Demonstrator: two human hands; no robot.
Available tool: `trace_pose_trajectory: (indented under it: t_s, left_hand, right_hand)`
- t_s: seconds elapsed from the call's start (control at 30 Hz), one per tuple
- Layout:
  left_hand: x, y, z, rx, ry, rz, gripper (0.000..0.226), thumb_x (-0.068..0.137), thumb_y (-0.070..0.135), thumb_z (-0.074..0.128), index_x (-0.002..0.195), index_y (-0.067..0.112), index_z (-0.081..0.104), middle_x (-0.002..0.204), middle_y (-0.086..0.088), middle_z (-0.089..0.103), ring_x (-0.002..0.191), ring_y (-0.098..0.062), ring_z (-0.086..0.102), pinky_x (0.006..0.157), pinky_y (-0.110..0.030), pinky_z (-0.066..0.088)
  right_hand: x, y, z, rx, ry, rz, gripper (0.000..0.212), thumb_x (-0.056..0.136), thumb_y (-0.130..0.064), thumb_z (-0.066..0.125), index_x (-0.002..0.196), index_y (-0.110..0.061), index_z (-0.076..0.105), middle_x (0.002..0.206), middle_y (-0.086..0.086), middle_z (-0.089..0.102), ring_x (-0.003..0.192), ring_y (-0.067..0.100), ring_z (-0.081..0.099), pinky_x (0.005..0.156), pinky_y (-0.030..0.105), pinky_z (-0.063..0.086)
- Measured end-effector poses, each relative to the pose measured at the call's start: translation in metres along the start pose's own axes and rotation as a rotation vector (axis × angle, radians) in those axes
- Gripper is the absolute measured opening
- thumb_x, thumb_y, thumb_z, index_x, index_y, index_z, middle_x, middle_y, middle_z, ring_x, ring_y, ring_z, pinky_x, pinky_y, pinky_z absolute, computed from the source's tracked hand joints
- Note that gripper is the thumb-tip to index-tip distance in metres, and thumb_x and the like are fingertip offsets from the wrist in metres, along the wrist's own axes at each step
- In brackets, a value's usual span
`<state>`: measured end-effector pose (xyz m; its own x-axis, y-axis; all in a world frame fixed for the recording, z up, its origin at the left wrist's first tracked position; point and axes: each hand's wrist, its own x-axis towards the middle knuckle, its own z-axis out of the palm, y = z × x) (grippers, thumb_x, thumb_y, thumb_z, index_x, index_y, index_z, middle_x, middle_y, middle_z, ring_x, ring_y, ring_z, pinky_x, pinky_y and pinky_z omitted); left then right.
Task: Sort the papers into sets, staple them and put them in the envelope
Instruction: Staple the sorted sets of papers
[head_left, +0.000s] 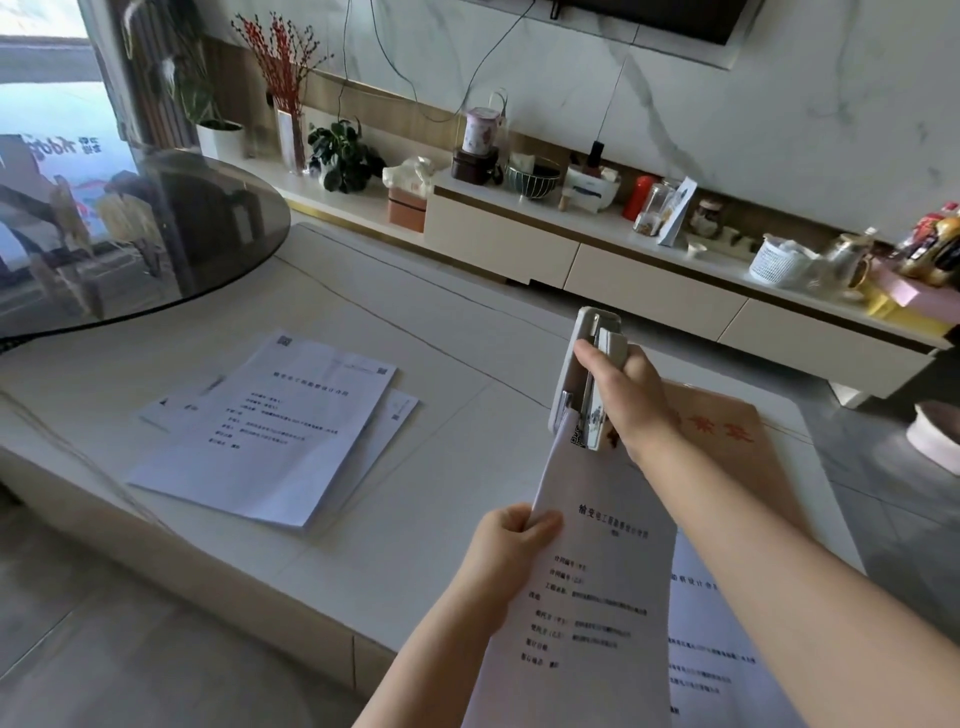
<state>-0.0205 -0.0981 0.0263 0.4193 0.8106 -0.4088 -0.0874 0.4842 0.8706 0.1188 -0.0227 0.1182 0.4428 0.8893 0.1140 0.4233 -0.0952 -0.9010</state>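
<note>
I'm watching both forearms reaching in from the lower right of the frame, up over the counter (415, 519). The left hand (511, 540) is sitting at lower centre, thumb on top and fingers curling under, pinching the left edge of the held set of papers (592, 587) and lifting it clear of the counter. The right hand (631, 400) is stretching further up, just above centre right, fingers wrapping round a grey stapler (589, 364); I'm seeing the thumb lying along its top. The stapler is standing nearly on end, its mouth pointing down and biting on the upper left corner of the held set, right beside a printed code. Under the right forearm a tan envelope (727, 431) with red characters is lying flat on the counter, and another printed sheet (717, 649) is showing at lower right. Left of centre, a loose pile of papers (270, 426) is lying fanned on the counter, well apart from both hands.
</note>
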Motion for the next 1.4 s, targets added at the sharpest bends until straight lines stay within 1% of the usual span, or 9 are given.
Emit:
trace_pose_trajectory:
  t_s: [0.2, 0.43, 0.6, 0.77, 0.9, 0.97, 1.07, 1.17, 1.4]
  left_hand:
    - [-0.005, 0.003, 0.002, 0.009, -0.024, 0.021, 0.018, 0.095, 0.02, 0.057, 0.085, 0.01, 0.068, 0.075, -0.009, 0.072, 0.061, -0.02, 0.067, 0.063, -0.034, 0.057]
    - [-0.01, 0.007, 0.001, 0.031, -0.049, 0.031, 0.019, 0.095, 0.019, 0.057, 0.082, 0.01, 0.068, 0.071, -0.005, 0.071, 0.058, -0.017, 0.067, 0.06, -0.029, 0.057]
    - [-0.007, 0.011, -0.001, 0.104, -0.06, 0.095, 0.013, 0.091, 0.024, 0.063, 0.1, 0.015, 0.065, 0.097, -0.007, 0.073, 0.081, -0.022, 0.07, 0.08, -0.04, 0.058]
    - [-0.005, 0.025, 0.001, 0.118, 0.04, 0.333, 0.043, 0.082, 0.045, 0.07, 0.117, 0.024, 0.058, 0.11, 0.006, 0.066, 0.103, -0.01, 0.063, 0.088, -0.029, 0.053]
    - [-0.004, 0.028, 0.001, 0.143, 0.096, 0.472, 0.045, 0.074, 0.049, 0.075, 0.108, 0.023, 0.059, 0.089, 0.0, 0.066, 0.076, -0.005, 0.057, 0.066, -0.021, 0.044]
    - [-0.005, 0.029, -0.001, 0.148, 0.082, 0.532, 0.036, 0.079, 0.038, 0.075, 0.107, 0.02, 0.061, 0.07, 0.015, 0.061, 0.06, 0.002, 0.049, 0.057, -0.013, 0.036]
    - [-0.007, 0.029, -0.003, 0.192, 0.085, 0.588, 0.02, 0.085, 0.025, 0.07, 0.1, 0.013, 0.063, 0.048, 0.022, 0.045, 0.047, 0.001, 0.038, 0.047, -0.01, 0.027]
    - [-0.01, 0.028, -0.002, 0.169, 0.089, 0.618, 0.014, 0.085, 0.026, 0.07, 0.082, 0.019, 0.059, 0.047, 0.019, 0.039, 0.048, -0.001, 0.031, 0.047, -0.012, 0.024]
    - [-0.013, 0.026, 0.002, 0.133, 0.139, 0.636, 0.03, 0.085, 0.027, 0.071, 0.069, 0.015, 0.049, 0.054, 0.016, 0.031, 0.054, -0.003, 0.026, 0.051, -0.017, 0.022]
  right_hand:
    - [-0.003, -0.007, 0.0, -0.043, 0.031, -0.028, 0.028, 0.09, -0.043, 0.058, 0.081, -0.016, 0.059, 0.073, -0.004, 0.057, 0.066, 0.007, 0.053, 0.046, 0.006, 0.036]
    - [-0.003, -0.009, 0.003, -0.012, 0.06, 0.011, 0.042, 0.09, -0.05, 0.056, 0.099, -0.01, 0.062, 0.081, -0.004, 0.058, 0.073, 0.006, 0.053, 0.061, 0.02, 0.038]
    - [-0.009, -0.014, 0.005, -0.011, 0.085, 0.077, 0.054, 0.088, -0.061, 0.05, 0.101, -0.01, 0.061, 0.09, 0.0, 0.062, 0.074, 0.007, 0.055, 0.057, 0.021, 0.037]
    - [-0.028, -0.016, 0.012, -0.055, 0.037, 0.068, 0.061, 0.093, -0.064, 0.033, 0.097, -0.01, 0.059, 0.085, -0.001, 0.059, 0.072, 0.006, 0.053, 0.05, 0.014, 0.036]
    - [-0.038, -0.012, 0.023, -0.029, -0.01, 0.07, 0.066, 0.094, -0.065, 0.024, 0.107, -0.012, 0.06, 0.094, 0.001, 0.062, 0.077, 0.004, 0.055, 0.047, 0.008, 0.038]
    - [-0.04, -0.011, 0.025, -0.022, -0.032, 0.097, 0.067, 0.092, -0.068, 0.023, 0.108, -0.014, 0.059, 0.094, 0.0, 0.062, 0.079, 0.005, 0.056, 0.054, 0.016, 0.038]
    - [-0.044, -0.014, 0.023, -0.02, -0.045, 0.1, 0.064, 0.094, -0.065, 0.024, 0.111, -0.012, 0.056, 0.088, -0.005, 0.056, 0.075, 0.001, 0.052, 0.045, 0.008, 0.038]
    - [-0.047, -0.016, 0.023, -0.027, -0.04, 0.061, 0.062, 0.095, -0.061, 0.026, 0.109, -0.008, 0.055, 0.083, -0.002, 0.055, 0.07, 0.004, 0.052, 0.035, 0.003, 0.031]
    - [-0.049, -0.02, 0.025, -0.014, -0.01, 0.018, 0.055, 0.097, -0.058, 0.029, 0.093, -0.008, 0.053, 0.074, -0.002, 0.052, 0.063, 0.007, 0.051, 0.036, 0.005, 0.032]
